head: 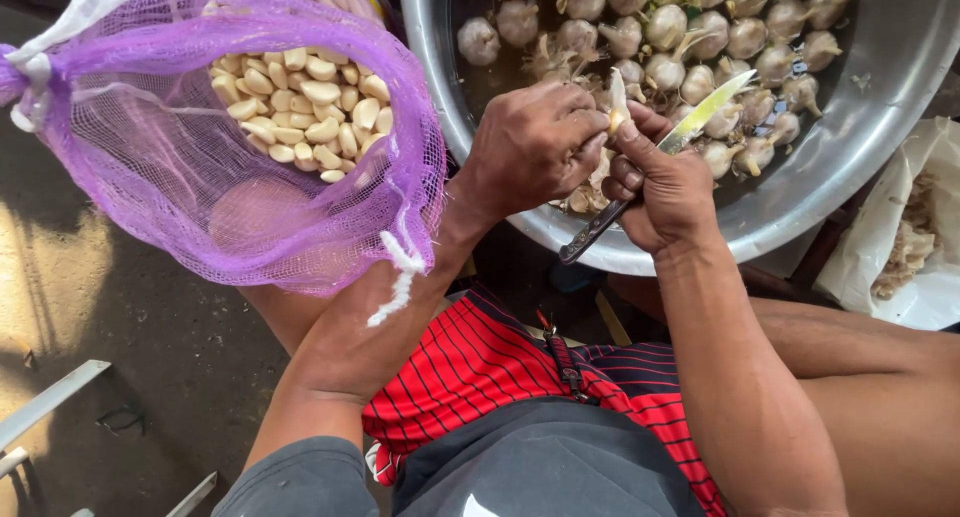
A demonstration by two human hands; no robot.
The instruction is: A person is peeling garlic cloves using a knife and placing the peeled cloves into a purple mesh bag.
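Note:
My left hand (535, 142) pinches a pale garlic clove (617, 105) over the near rim of a large metal basin (880, 107). My right hand (665, 182) grips a small knife (690, 127) by its dark handle, the blade pointing up and right beside the clove. The two hands touch each other. Several whole garlic bulbs (700, 37) soak in brownish water inside the basin.
A purple mesh bag (200, 177) at the left holds several peeled cloves (300, 102). A white plastic bag (900, 247) with garlic skins lies at the right. Red striped shorts (480, 367) cover my lap. White bars (50, 402) cross the dark floor at lower left.

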